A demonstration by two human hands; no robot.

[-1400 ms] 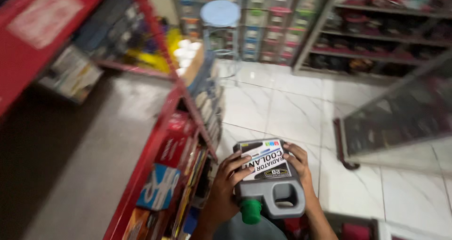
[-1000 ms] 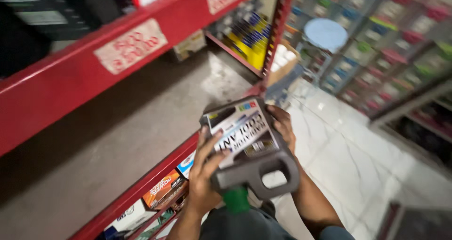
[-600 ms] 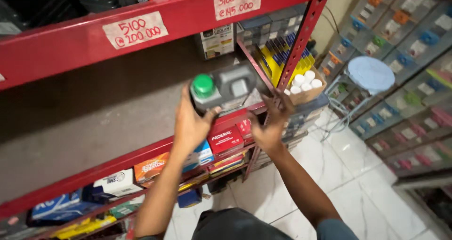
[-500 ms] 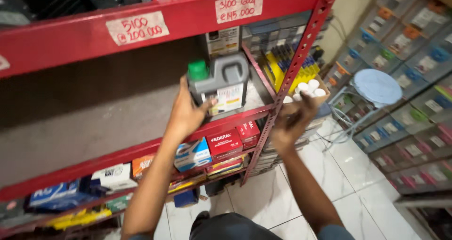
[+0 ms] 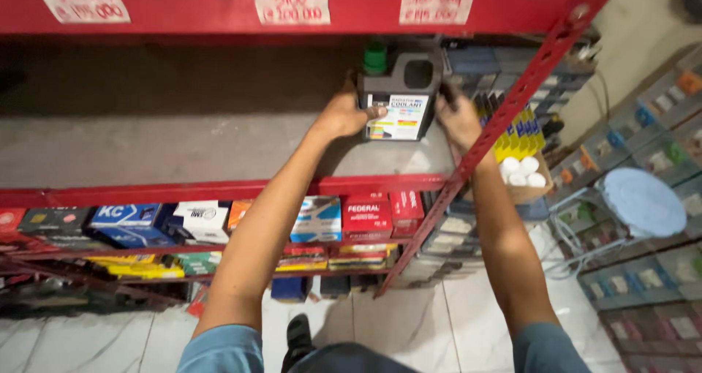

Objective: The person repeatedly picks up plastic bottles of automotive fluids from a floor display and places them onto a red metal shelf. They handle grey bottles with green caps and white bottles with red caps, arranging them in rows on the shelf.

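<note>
A grey plastic jug with a green cap and a white label (image 5: pixel 401 95) stands upright on the grey board of a red metal shelf (image 5: pixel 219 142), near its right end. My left hand (image 5: pixel 342 113) grips the jug's left side, thumb on the label. My right hand (image 5: pixel 457 117) is at the jug's right side, fingers against it beside the red upright post (image 5: pixel 512 110).
The shelf below holds several small boxes (image 5: pixel 314 219) in blue, white and red. Right of the post are yellow packs (image 5: pixel 515 135), a carton of white caps (image 5: pixel 521 172), a round blue stool (image 5: pixel 643 201) and racks of small drawers. White tiled floor lies below.
I lifted the jug from waist height up to the shelf and set it upright on the board. My view tilted from the floor to the shelf front.
</note>
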